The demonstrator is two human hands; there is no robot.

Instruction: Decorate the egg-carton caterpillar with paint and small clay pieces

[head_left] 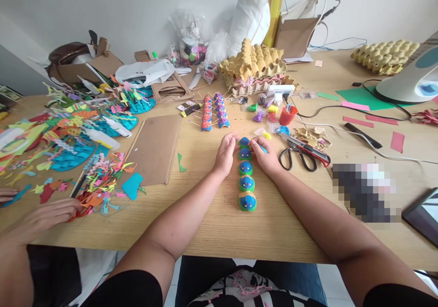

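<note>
A row of several egg-carton cups, painted blue and green like a caterpillar (245, 168), lies on the table and points away from me. Beside its far end on the left is my left hand (226, 154), fingers loosely curled and apart from the thumb, with nothing seen in it. On the opposite side my right hand (267, 157) is closed, a small blue piece (263, 148) showing between its fingers. Its fingertips come close to the far cups; whether they touch is unclear. Two finished-looking carton caterpillars, one red (206, 113) and one purple (221, 111), stand farther back.
Scissors (297, 154) and a red cutter (313, 151) lie right of my right hand. A red cup (288, 115) and small clay bags stand behind. Cardboard (155, 147) and paper scraps (102, 179) lie left, near another person's hand (51, 215). Egg trays (255, 63) are stacked at the back.
</note>
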